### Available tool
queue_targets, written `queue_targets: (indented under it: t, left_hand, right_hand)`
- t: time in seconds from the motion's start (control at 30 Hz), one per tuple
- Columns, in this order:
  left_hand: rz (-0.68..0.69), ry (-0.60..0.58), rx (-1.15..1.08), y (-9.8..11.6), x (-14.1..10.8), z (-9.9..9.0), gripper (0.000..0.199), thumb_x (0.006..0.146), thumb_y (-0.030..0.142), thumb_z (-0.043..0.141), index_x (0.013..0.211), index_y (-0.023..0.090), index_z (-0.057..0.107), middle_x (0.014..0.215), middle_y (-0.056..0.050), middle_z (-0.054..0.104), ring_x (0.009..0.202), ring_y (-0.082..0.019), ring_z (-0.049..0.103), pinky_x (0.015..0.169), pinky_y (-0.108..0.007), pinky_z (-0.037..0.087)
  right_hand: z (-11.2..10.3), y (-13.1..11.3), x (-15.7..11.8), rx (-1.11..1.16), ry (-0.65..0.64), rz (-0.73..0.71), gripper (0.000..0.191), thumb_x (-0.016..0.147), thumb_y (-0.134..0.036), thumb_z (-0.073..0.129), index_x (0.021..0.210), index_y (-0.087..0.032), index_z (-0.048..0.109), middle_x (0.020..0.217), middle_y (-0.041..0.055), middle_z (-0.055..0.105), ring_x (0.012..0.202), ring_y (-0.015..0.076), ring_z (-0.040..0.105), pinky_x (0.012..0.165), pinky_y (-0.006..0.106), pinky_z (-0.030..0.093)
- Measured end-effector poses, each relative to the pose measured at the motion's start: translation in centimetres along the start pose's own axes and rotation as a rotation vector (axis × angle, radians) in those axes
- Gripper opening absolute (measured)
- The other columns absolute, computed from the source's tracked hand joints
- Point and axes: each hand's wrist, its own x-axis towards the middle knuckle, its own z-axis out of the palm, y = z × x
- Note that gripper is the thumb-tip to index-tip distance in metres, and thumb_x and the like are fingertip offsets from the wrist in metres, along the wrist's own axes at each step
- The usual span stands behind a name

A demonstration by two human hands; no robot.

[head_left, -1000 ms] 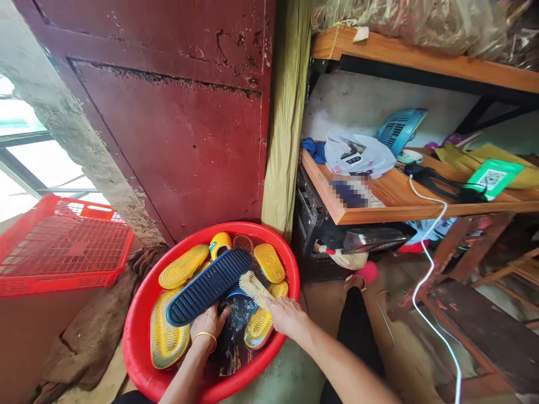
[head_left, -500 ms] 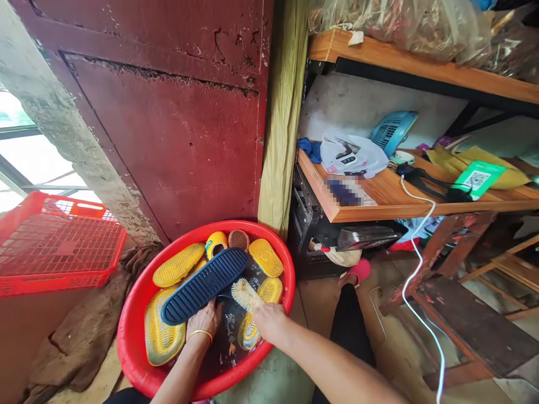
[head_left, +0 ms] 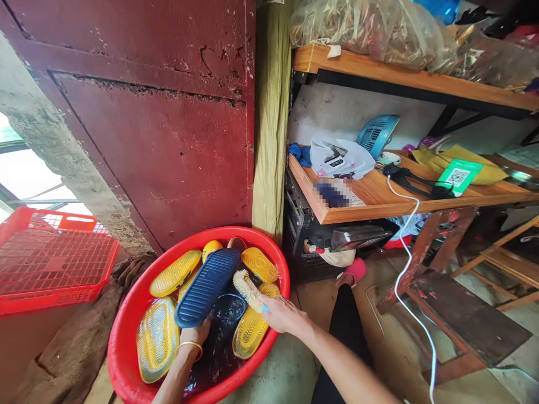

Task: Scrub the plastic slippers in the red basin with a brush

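A large red tub (head_left: 119,336) holds dark water and several yellow slippers (head_left: 158,339), most with their soles up. My left hand (head_left: 197,332) grips a dark blue slipper (head_left: 207,285), its ribbed sole facing up, tilted above the water; the slipper hides most of the fingers. Closed around a pale bristle brush (head_left: 247,289) is my right hand (head_left: 280,312), just right of the blue slipper and apart from it. Another dark blue piece (head_left: 231,306) shows in the water between the hands; its kind is unclear.
Left of the tub stands a red plastic crate (head_left: 56,264) by a brown cloth (head_left: 59,342). A maroon door (head_left: 168,151) rises behind. To the right are a wooden shelf (head_left: 337,215), a hanging white cable (head_left: 402,269) and a wooden stool (head_left: 463,320).
The blue slipper has turned steeper, its near end swinging right and down. The brush has tilted more upright beside it. The whole view has shifted slightly.
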Motion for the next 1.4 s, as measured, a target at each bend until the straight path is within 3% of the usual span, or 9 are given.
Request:
queue_targets:
  t: [0.23, 0.5, 0.6, 0.73, 0.93, 1.07, 1.2, 1.27, 1.4]
  left_hand:
    - [-0.068, -0.109, -0.167, 0.5, 0.7, -1.8, 0.034, 0.073, 0.044, 0.052, 0.091, 0.030, 0.077, 0.091, -0.004, 0.081, 0.104, -0.032, 0.072, 0.105, -0.047, 0.052]
    - [-0.072, 0.029, -0.313, 2.6, -0.6, -2.9, 0.035, 0.078, 0.051, 0.056, 0.098, 0.028, 0.073, 0.117, -0.003, 0.075, 0.126, -0.031, 0.060, 0.120, -0.048, 0.036]
    - [-0.132, 0.031, -0.443, 3.7, -0.6, -3.5, 0.037, 0.078, 0.053, 0.058, 0.100, 0.026, 0.071, 0.116, -0.004, 0.075, 0.118, -0.031, 0.064, 0.114, -0.047, 0.042]
    - [-0.283, -0.019, -0.657, 5.2, 0.3, -4.6, 0.049, 0.068, 0.056, 0.068, 0.104, 0.022, 0.069, 0.102, -0.004, 0.076, 0.096, -0.028, 0.069, 0.095, -0.043, 0.055]
    - [-0.352, 0.078, -0.803, 5.7, 3.1, -6.9, 0.053, 0.062, 0.053, 0.074, 0.103, 0.021, 0.068, 0.097, -0.002, 0.075, 0.089, -0.023, 0.068, 0.086, -0.037, 0.055]
    - [-0.328, 0.159, -0.522, 5.6, 4.6, -8.5, 0.046, 0.074, 0.049, 0.061, 0.109, 0.019, 0.066, 0.095, -0.007, 0.075, 0.091, -0.027, 0.071, 0.087, -0.042, 0.055]
    - [-0.031, 0.249, -0.037, 6.0, 3.5, -8.2, 0.043, 0.087, 0.043, 0.046, 0.118, 0.020, 0.064, 0.112, -0.014, 0.072, 0.110, -0.033, 0.067, 0.099, -0.049, 0.050]
    - [0.094, 0.280, 0.035, 6.1, 2.4, -7.1, 0.045, 0.091, 0.041, 0.040, 0.124, 0.017, 0.060, 0.118, -0.016, 0.069, 0.115, -0.033, 0.063, 0.103, -0.049, 0.047]
    - [0.051, 0.432, -0.011, 5.6, 1.3, -5.4, 0.049, 0.095, 0.042, 0.037, 0.133, 0.015, 0.053, 0.120, -0.016, 0.065, 0.112, -0.030, 0.063, 0.101, -0.045, 0.050]
  right_hand:
    - [1.1, 1.1, -0.5, 0.282, 0.162, 0.210, 0.064, 0.092, -0.027, 0.050, 0.155, -0.021, 0.044, 0.144, 0.0109, 0.061, 0.128, 0.0249, 0.060, 0.108, 0.033, 0.046]
    - [0.8, 0.9, -0.5, 0.242, 0.131, 0.172, 0.064, 0.090, -0.029, 0.051, 0.154, -0.021, 0.045, 0.139, 0.0108, 0.064, 0.125, 0.0279, 0.062, 0.111, 0.039, 0.046]
    - [1.0, 1.1, -0.6, 0.251, 0.155, 0.159, 0.064, 0.091, -0.029, 0.051, 0.154, -0.020, 0.046, 0.137, 0.0111, 0.066, 0.124, 0.0269, 0.063, 0.110, 0.038, 0.046]
    - [1.1, 1.2, -0.6, 0.277, 0.157, 0.189, 0.066, 0.090, -0.029, 0.050, 0.155, -0.019, 0.044, 0.137, 0.0121, 0.065, 0.122, 0.0274, 0.064, 0.108, 0.038, 0.048]
    - [1.5, 1.5, -0.5, 0.288, 0.167, 0.178, 0.065, 0.091, -0.028, 0.049, 0.155, -0.019, 0.043, 0.130, 0.0120, 0.070, 0.114, 0.0273, 0.069, 0.103, 0.038, 0.052]
    - [2.1, 1.7, -0.4, 0.282, 0.188, 0.175, 0.064, 0.091, -0.027, 0.049, 0.154, -0.019, 0.045, 0.133, 0.0121, 0.068, 0.119, 0.0272, 0.066, 0.106, 0.039, 0.049]
    - [2.2, 1.7, -0.5, 0.271, 0.211, 0.157, 0.063, 0.092, -0.027, 0.048, 0.154, -0.017, 0.046, 0.137, 0.0119, 0.066, 0.121, 0.0269, 0.065, 0.109, 0.038, 0.047]
    - [2.1, 1.6, -0.6, 0.259, 0.198, 0.173, 0.063, 0.092, -0.027, 0.048, 0.154, -0.017, 0.045, 0.135, 0.0125, 0.067, 0.119, 0.0279, 0.066, 0.106, 0.039, 0.049]
    - [1.7, 1.6, -0.7, 0.277, 0.183, 0.173, 0.063, 0.092, -0.028, 0.048, 0.154, -0.017, 0.045, 0.139, 0.0125, 0.064, 0.119, 0.0282, 0.066, 0.107, 0.039, 0.049]
